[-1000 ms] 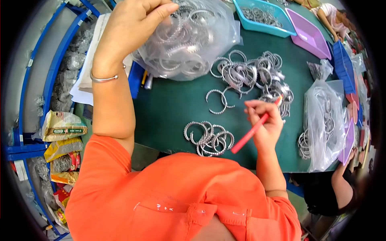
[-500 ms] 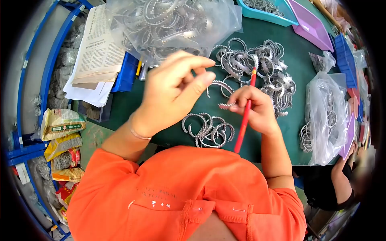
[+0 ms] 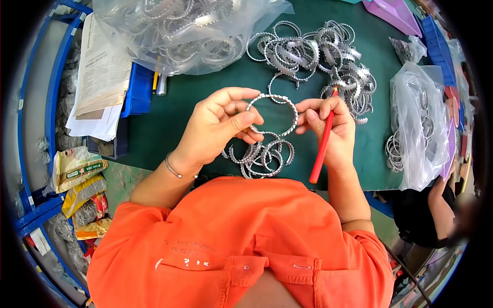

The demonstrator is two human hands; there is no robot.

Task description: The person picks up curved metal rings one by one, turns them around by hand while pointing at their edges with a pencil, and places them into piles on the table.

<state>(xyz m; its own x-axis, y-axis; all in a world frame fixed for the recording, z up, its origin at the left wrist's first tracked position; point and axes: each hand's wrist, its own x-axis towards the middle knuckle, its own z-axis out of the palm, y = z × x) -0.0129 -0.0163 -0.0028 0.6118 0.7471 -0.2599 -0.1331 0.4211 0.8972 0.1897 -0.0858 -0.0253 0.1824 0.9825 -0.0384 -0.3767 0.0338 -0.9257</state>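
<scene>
Nearest the wearer, a small cluster of silvery rings lies by the edge of the green table, where a stray forearm or sleeve could nudge one off. Just above it, the patterned ring is up between both hands; it could slip or bend if the thumbs and fingertips pull unevenly. The left hand is partly curled, pinching one side of it. The right hand has its fingertips at the opposite side (how firmly, I cannot tell) while grasping a red tool, slanted, which could knock the ring if the wrist turns. Beyond are a tangled heap of rings, likely to snag one another when one is pulled, and a clear plastic bag holding more.
</scene>
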